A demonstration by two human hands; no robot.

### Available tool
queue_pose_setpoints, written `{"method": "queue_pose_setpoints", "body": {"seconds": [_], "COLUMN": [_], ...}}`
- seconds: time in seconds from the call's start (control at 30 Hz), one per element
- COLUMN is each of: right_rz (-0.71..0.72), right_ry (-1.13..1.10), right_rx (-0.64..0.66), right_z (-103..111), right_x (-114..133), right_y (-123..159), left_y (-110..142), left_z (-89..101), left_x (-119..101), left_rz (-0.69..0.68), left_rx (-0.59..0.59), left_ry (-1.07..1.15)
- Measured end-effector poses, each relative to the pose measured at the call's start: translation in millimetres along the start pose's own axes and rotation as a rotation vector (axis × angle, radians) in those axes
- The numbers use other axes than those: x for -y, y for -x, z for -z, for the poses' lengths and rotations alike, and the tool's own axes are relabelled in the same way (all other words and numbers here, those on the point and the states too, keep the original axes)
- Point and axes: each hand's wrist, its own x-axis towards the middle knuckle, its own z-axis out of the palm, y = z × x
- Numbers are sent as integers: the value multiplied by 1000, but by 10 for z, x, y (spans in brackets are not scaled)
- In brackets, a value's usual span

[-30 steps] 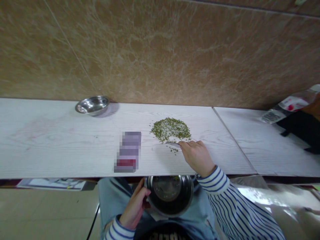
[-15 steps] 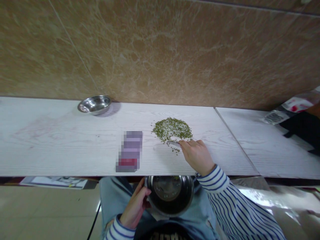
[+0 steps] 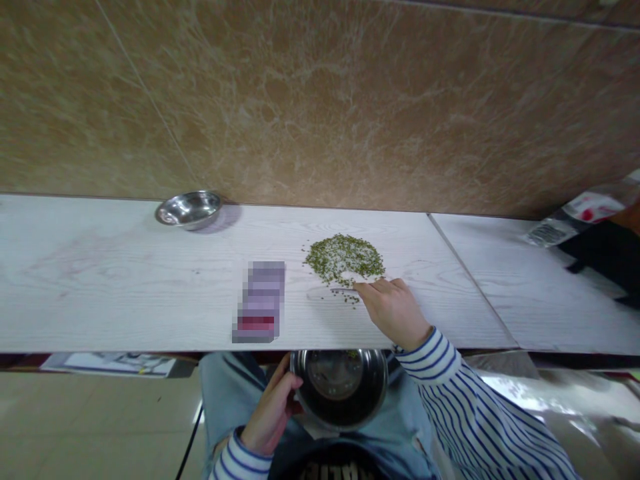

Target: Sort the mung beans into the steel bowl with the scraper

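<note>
My right hand [image 3: 393, 307] is closed round the handle of a slim silvery utensil [image 3: 343, 291] that looks like a spoon; its pale far end is hard to make out against the table. It lies low over the tabletop, at the near side of a spread of small green beans [image 3: 345, 257], with a few stray ones close to it. Below the table's front edge, my left hand [image 3: 274, 407] grips the left rim of a deep steel bowl [image 3: 340, 407], thumb at the rim. The bowl sits over my lap, and a few green bits show inside near its far rim.
A shallow steel bowl [image 3: 189, 211] stands at the back left by the marbled wall [image 3: 320, 107]. A blurred-out, phone-shaped object [image 3: 260, 300] lies left of the beans on the white table [image 3: 110, 287]. A clear plastic package [image 3: 565, 220] and a black item [image 3: 605, 257] are at the far right.
The utensil's tip has shifted left and slightly nearer to me, away from the edge of the beans. My left hand and the deep bowl have stayed almost still.
</note>
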Motion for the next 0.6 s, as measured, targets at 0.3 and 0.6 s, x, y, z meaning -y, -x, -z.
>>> {"method": "queue_pose_setpoints", "body": {"seconds": [0.3,0.6], "right_rz": [8,82], "right_ry": [-11,-30], "right_rx": [9,9], "right_z": [-12,8], "right_x": [12,97], "right_y": [-11,-134], "left_y": [59,55], "left_z": [-49,-7], "left_x": [-63,-68], "left_rz": [-1,3], "left_rx": [-3,7], "left_ry": [19,25]}}
